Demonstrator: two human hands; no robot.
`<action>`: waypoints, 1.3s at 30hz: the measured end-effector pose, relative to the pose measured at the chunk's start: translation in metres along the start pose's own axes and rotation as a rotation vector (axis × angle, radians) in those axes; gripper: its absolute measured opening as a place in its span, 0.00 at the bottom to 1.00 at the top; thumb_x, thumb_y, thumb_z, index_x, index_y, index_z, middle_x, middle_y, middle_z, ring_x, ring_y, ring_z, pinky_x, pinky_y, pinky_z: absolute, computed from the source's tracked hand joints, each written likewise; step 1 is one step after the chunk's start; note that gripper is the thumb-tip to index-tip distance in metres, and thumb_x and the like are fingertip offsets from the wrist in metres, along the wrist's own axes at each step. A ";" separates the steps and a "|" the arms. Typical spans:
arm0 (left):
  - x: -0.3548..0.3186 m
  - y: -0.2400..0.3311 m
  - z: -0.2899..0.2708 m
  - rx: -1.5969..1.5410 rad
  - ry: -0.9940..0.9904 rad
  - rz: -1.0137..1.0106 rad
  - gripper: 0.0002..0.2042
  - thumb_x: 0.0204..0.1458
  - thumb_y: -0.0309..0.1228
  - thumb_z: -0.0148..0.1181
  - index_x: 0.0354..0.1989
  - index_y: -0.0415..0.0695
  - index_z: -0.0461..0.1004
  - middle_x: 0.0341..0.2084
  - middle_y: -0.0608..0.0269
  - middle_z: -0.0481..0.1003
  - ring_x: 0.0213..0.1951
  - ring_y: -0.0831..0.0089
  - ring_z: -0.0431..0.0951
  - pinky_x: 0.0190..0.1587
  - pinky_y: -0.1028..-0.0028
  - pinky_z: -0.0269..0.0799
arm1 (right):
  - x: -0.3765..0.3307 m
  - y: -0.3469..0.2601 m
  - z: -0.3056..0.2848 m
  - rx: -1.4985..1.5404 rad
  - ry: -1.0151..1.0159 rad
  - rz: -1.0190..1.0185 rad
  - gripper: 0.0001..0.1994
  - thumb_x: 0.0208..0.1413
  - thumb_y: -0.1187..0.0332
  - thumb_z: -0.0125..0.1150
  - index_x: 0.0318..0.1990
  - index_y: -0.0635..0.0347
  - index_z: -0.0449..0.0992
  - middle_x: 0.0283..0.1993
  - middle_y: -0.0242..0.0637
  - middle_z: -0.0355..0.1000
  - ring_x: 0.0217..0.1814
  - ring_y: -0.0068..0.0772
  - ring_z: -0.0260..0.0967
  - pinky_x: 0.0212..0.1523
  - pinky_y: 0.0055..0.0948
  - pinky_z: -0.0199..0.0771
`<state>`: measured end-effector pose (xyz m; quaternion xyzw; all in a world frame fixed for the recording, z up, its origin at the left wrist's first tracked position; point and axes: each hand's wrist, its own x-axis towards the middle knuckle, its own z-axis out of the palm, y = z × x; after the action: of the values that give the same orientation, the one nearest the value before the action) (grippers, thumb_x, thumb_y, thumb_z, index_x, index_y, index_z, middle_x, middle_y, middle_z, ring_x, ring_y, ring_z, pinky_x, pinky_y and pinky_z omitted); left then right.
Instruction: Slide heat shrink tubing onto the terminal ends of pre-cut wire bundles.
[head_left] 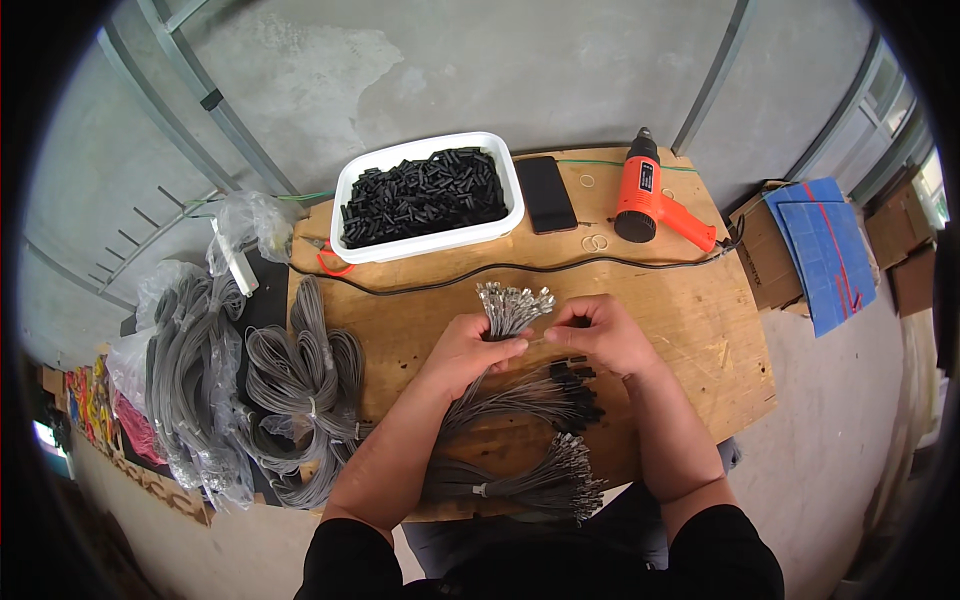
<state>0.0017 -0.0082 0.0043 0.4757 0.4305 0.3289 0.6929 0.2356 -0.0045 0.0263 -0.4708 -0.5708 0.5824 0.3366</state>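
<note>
My left hand (468,352) is wrapped round a bundle of thin grey wires (506,318), whose silvery metal terminals fan out above the fist. Just right of the bundle my right hand (600,336) is closed in a pinch, fingertips close to the left thumb. A thin pale strand seems to run between the two hands, too small to name. Beneath the hands lie wires with black sleeved ends (572,392), pointing right. Nearer to me, a tied bundle of grey wires (520,484) with bare metal terminals rests along the table's front edge.
A white tub (433,247) of short black sleeves stands at the back of the wooden table (700,340). Beside it are a phone (548,195), rubber bands (594,243) and an orange heat gun (640,195). Its black cord crosses behind my hands. Coiled grey wires (300,385) lie left, near red-handled pliers (333,262).
</note>
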 end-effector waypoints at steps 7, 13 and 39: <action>0.003 -0.006 -0.003 0.047 -0.025 0.012 0.08 0.53 0.28 0.68 0.36 0.37 0.79 0.25 0.69 0.76 0.26 0.82 0.72 0.29 0.79 0.68 | 0.003 0.006 0.003 0.003 -0.060 0.009 0.04 0.53 0.74 0.71 0.34 0.64 0.82 0.28 0.26 0.75 0.31 0.13 0.66 0.32 0.17 0.66; 0.001 0.001 0.005 0.074 0.010 0.010 0.06 0.53 0.26 0.67 0.34 0.37 0.79 0.25 0.69 0.76 0.25 0.82 0.72 0.29 0.79 0.68 | 0.007 0.014 0.004 0.203 -0.014 0.105 0.08 0.56 0.69 0.69 0.37 0.65 0.79 0.29 0.25 0.72 0.29 0.14 0.62 0.29 0.18 0.61; 0.006 -0.011 -0.009 0.007 0.068 0.069 0.11 0.52 0.33 0.70 0.31 0.38 0.78 0.24 0.67 0.76 0.26 0.80 0.73 0.28 0.78 0.70 | -0.049 -0.028 0.047 -1.362 -0.340 -0.311 0.38 0.36 0.69 0.74 0.62 0.48 0.67 0.49 0.41 0.64 0.56 0.48 0.61 0.60 0.45 0.59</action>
<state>-0.0032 -0.0033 -0.0098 0.4811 0.4383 0.3673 0.6644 0.2033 -0.0629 0.0572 -0.3923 -0.9124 0.1076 -0.0460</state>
